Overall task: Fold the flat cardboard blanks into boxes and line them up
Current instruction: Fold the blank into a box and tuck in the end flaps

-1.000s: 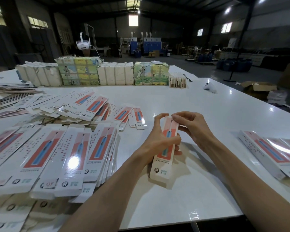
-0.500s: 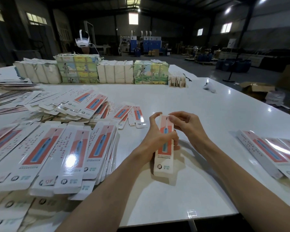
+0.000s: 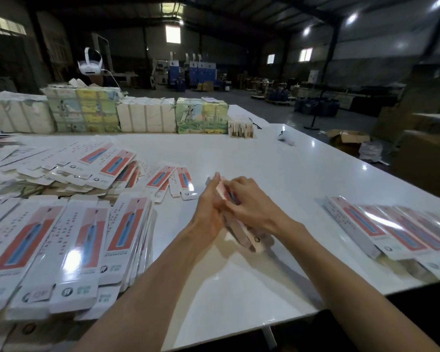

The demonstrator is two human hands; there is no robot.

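Far L on desk [image 3: 277,158]: thick stack of flat blanks [image 3: 69,250], printed side up, fanned in overlapping cols, reaching the near edge. Behind it is a looser pile of blanks [image 3: 92,166] spilling twd centre; a few strays lie just L of the hands. Along the back edge runs a row of wrapped bundles [image 3: 148,118], white & picture-printed alternating, w/ a small card stack [image 3: 240,128] at its R end. A white headset [image 3: 90,63] shows above the bundles.

Centre: part-folded box [image 3: 239,232] sits between both hands, tilted, far end up-L, near end down-R close to the desk; can't tell if it touches. L hand [image 3: 208,212] lies along the box's L side, fingers pointing up & fairly straight; thumb hidden, blurred, so can't tell if it's grasping or only pressing. R hand [image 3: 249,204] grasps the box from the R, fingers curled over its upper part.

R: small white object [image 3: 286,137] lies alone further back. Near the R edge, finished boxes [image 3: 391,232] are lined up side by side, touching, well apart from the hands.
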